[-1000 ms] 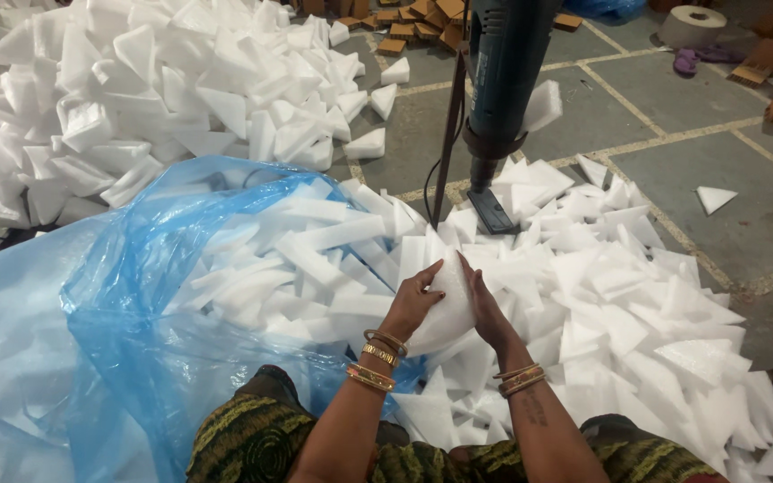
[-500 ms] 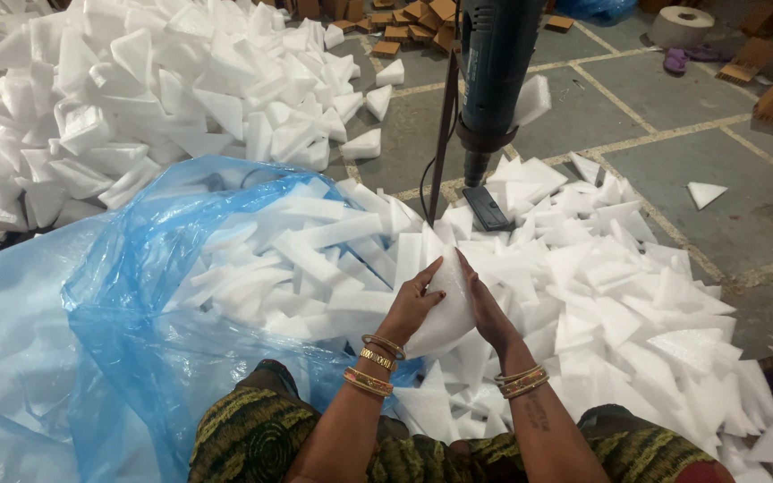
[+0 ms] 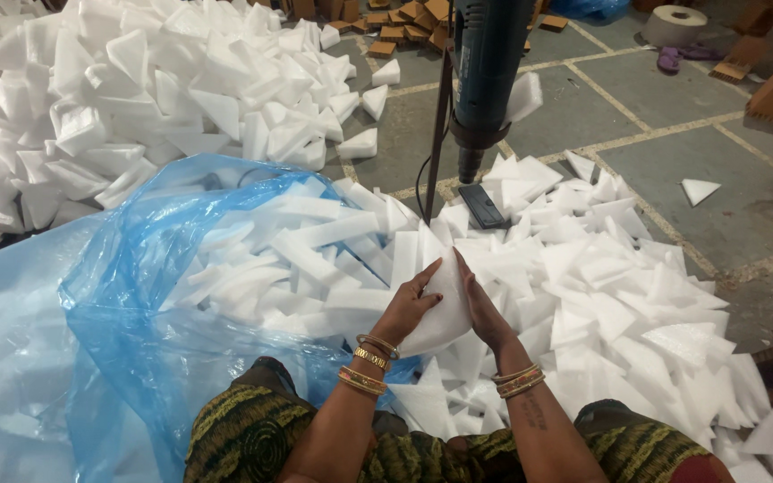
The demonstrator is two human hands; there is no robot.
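Note:
I hold a white triangular foam piece (image 3: 445, 300) between both hands, point upward, over my lap. My left hand (image 3: 404, 309) grips its left side, bangles on the wrist. My right hand (image 3: 485, 313) presses flat against its right side. Under and around the hands lies a heap of white foam triangles (image 3: 601, 295). To the left, long white foam strips (image 3: 288, 259) rest in an open blue plastic bag (image 3: 118, 304).
A dark blue heat tool (image 3: 485, 72) hangs on a stand above a small black foot plate (image 3: 482, 206). A second big foam pile (image 3: 136, 107) is at the back left. Brown blocks (image 3: 404, 22) and a tape roll (image 3: 673, 22) lie on the tiled floor.
Both hands stay on the same foam piece in nearly the same place. The view has shifted only slightly.

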